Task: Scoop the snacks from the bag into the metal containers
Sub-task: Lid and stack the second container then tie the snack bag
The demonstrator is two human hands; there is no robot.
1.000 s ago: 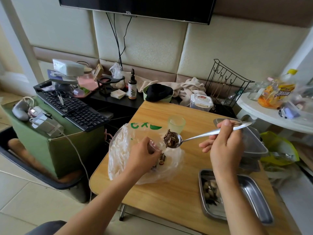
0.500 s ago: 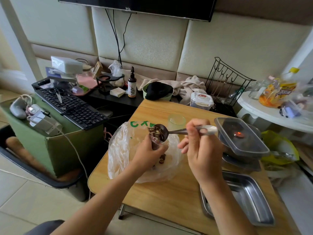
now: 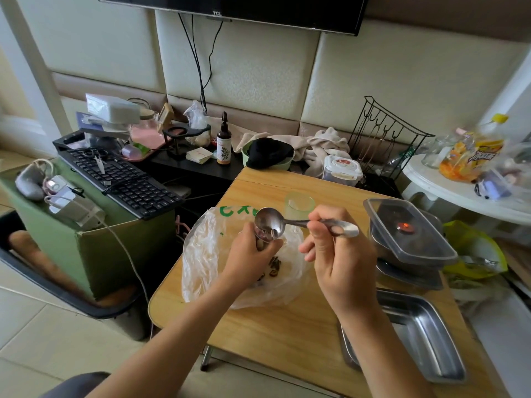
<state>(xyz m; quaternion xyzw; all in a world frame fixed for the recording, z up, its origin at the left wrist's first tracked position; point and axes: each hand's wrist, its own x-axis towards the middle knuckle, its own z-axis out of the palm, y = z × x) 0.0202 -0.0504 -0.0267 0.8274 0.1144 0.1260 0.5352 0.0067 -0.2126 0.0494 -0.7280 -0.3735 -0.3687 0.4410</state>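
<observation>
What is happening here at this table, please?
A person is scooping snacks. The right hand holds a metal spoon, whose bowl looks empty, above the plastic bag. The left hand grips the bag near its opening. A few dark snacks lie inside the bag. A metal container stands on the wooden table beside the right forearm, which partly hides it.

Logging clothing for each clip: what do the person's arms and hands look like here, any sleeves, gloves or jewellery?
The left arm and right arm are bare to the frame edge, with no sleeves showing. The left hand and right hand wear no gloves, and no watch or bracelet shows on either wrist.
</observation>
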